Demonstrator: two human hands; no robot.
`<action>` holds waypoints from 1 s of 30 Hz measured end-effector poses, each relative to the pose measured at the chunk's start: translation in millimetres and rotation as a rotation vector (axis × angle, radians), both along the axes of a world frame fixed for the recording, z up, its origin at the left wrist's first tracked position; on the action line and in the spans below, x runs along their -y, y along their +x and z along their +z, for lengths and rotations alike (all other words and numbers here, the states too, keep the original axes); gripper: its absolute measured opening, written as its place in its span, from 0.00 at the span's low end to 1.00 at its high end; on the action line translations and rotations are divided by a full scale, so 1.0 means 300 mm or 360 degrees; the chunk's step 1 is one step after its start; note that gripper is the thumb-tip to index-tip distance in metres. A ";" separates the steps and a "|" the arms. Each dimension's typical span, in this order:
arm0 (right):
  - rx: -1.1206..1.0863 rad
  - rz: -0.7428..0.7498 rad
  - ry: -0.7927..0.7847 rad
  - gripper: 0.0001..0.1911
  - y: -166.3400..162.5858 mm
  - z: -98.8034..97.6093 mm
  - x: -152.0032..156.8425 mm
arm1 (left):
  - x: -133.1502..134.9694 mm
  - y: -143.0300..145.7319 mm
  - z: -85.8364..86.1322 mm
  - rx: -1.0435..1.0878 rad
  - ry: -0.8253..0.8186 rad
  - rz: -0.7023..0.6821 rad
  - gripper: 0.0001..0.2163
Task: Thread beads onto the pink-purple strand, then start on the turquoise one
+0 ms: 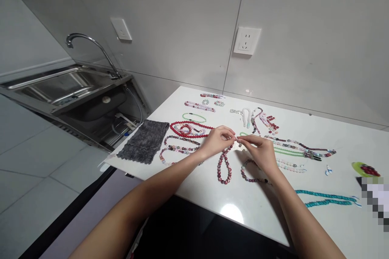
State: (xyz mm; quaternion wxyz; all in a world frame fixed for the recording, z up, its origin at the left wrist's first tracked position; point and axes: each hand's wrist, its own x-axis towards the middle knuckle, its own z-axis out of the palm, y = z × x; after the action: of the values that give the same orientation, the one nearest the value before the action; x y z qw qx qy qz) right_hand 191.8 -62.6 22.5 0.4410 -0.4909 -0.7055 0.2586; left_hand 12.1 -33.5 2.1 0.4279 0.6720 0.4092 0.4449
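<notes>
A loop of dark red mottled beads, a bead strand (224,180), lies on the white table, its upper end rising to my fingertips. Thumb and forefinger of my left hand (218,141) are pinched at that end. My right hand (261,153) is also pinched there, its fingertips meeting the left ones; any thread between them is too fine to make out. Under my right hand lies a shorter dark bead strand (252,179), partly hidden. Left of my left hand are a bright red bead necklace (174,130) and a multicoloured bead strand (162,158).
A dark grey cloth (144,141) covers the table's left end. Turquoise strands (326,201) and a green dish (358,168) of red beads sit at the right. Several other strands line the back, including a white one (244,117). A metal sink (63,85) stands beyond the left edge.
</notes>
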 end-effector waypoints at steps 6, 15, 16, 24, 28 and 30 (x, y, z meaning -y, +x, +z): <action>0.0036 0.0028 -0.0010 0.11 0.004 -0.007 -0.002 | 0.002 0.002 -0.010 -0.0014 0.0054 0.0028 0.06; 0.0146 -0.0014 0.0107 0.09 0.005 -0.018 -0.006 | 0.003 0.000 -0.010 -0.0047 0.0099 0.0028 0.06; 0.0156 -0.0017 0.0108 0.09 0.006 -0.019 -0.006 | 0.004 0.000 -0.010 -0.0049 0.0100 0.0024 0.06; 0.0236 -0.0004 0.0142 0.09 0.009 -0.020 -0.004 | 0.002 -0.001 -0.011 -0.0039 0.0086 0.0009 0.06; 0.0367 0.0063 0.0257 0.09 0.014 -0.021 -0.004 | -0.004 -0.001 -0.018 -0.0039 0.0065 -0.0003 0.06; 0.0450 0.0122 0.0323 0.09 0.019 -0.023 -0.004 | -0.007 -0.001 -0.022 -0.0039 0.0045 -0.0005 0.07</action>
State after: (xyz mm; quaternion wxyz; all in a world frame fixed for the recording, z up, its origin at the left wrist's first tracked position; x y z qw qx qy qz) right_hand 197.4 -61.3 15.6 0.3744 -0.4482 -0.8011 0.1310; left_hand 11.7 -31.5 -4.6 0.4142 0.6840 0.4069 0.4417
